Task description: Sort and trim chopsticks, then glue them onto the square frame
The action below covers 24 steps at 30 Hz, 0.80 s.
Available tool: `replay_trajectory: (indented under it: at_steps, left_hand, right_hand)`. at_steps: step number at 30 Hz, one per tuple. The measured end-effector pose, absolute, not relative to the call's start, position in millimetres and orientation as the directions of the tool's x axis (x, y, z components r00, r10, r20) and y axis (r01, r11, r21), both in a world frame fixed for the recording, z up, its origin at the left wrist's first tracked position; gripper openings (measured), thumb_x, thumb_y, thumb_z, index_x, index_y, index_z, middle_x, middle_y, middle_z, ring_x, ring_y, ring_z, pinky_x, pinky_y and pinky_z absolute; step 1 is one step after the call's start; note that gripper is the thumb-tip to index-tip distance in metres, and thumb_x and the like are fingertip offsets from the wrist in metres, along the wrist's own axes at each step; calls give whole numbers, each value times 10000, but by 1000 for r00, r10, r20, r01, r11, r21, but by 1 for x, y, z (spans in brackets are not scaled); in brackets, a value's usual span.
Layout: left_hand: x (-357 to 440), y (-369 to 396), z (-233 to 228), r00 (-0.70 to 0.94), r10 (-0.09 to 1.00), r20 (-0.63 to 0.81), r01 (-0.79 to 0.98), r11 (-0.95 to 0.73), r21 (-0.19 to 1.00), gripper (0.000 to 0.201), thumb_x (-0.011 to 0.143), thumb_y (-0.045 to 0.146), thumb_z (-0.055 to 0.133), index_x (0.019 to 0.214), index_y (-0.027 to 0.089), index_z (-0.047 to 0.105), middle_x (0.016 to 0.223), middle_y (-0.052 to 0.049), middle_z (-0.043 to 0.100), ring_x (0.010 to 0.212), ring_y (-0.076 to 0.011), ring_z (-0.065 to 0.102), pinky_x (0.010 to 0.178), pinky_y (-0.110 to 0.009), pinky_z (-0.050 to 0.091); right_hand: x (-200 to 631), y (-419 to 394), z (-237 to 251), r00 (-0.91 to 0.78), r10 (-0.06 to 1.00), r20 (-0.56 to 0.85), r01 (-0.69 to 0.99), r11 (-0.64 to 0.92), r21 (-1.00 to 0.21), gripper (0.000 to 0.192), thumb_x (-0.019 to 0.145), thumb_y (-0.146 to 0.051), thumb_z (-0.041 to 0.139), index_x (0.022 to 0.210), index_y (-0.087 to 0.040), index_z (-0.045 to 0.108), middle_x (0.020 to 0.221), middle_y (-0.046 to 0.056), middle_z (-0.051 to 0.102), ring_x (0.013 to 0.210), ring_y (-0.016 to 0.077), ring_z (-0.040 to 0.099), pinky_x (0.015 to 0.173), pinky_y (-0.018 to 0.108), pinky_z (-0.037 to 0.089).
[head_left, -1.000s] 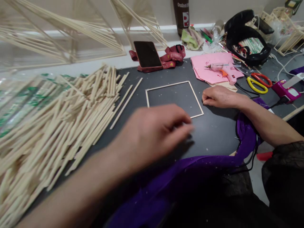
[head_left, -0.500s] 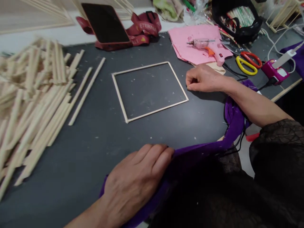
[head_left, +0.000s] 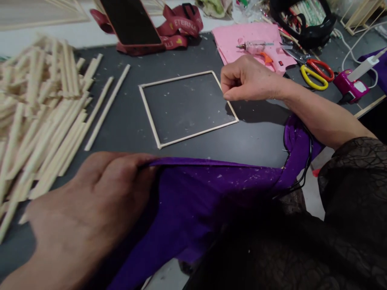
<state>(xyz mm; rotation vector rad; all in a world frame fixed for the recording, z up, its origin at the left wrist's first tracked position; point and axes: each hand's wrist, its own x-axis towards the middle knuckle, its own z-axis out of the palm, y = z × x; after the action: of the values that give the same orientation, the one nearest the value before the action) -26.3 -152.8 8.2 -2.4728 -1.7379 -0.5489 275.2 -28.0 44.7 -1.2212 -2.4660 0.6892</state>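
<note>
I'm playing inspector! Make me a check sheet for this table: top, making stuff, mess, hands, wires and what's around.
Surface: dark grey tabletop, sprinkled with pale specks.
Job's things: four-sided stick frame, lying flat; loose stick pile to its left.
Clutter: phone and red strap; pink glue gun on pink sheets; scissors.
Hands: left hand grips purple cloth; right hand, curled, is at the frame's right side; can't tell if it holds anything.
Cables: white cable near magenta adapter.
Surroundings: stick structure, top right.
</note>
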Motion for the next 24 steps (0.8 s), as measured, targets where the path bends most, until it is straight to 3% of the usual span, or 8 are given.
replay_trajectory:
  at_steps: [6, 10, 12, 15, 24]
  left_hand:
    - [-19, -151, 9, 336, 926, 172, 941, -336, -28, 407, 1021, 450, 341, 1073, 204, 662, 989, -61, 656, 743, -179, 577, 531, -288, 292]
    - [-17, -151, 9, 336, 926, 174, 942, -334, -46, 465, 1020, 457, 317, 1038, 196, 701, 983, -66, 681, 738, -190, 601, 524, -300, 296]
    - [-17, -151, 11, 323, 932, 166, 945, -327, -8, 468, 1022, 441, 325, 1094, 170, 700, 1032, -83, 682, 784, -197, 614, 544, -307, 314]
    - [-18, -150, 14, 292, 939, 182, 954, -300, 14, 475, 1015, 444, 340, 1110, 155, 706, 1051, -89, 686, 810, -198, 621, 551, -308, 311]
    - [-8, -152, 15, 252, 959, 126, 968, -249, -42, 559, 1007, 487, 283, 1083, 149, 722, 1056, -97, 703, 772, -195, 632, 565, -311, 330]
  right_hand:
    - [286, -58, 73, -658, 744, -116, 675, 515, -528, 98, 783, -94, 639, 711, -158, 651, 652, -32, 584, 620, 94, 492, 602, 265, 367]
    - [299, -107, 83, -837, 432, -335, 547, 663, -512, 66, 839, -246, 690, 878, -202, 720, 850, -5, 690, 757, 131, 590, 677, 279, 400]
    - [306, -132, 81, -846, 362, -391, 518, 732, -442, 116, 869, -280, 664, 944, -202, 705, 941, 46, 675, 846, 182, 593, 695, 312, 403]
    - [316, -154, 73, -837, 364, -409, 521, 760, -388, 123, 882, -282, 647, 960, -191, 673, 965, 77, 651, 831, 193, 562, 710, 332, 382]
    - [338, -157, 61, -853, 376, -362, 510, 750, -421, 222, 976, -337, 519, 872, -197, 656, 895, 56, 650, 775, 167, 557, 749, 327, 366]
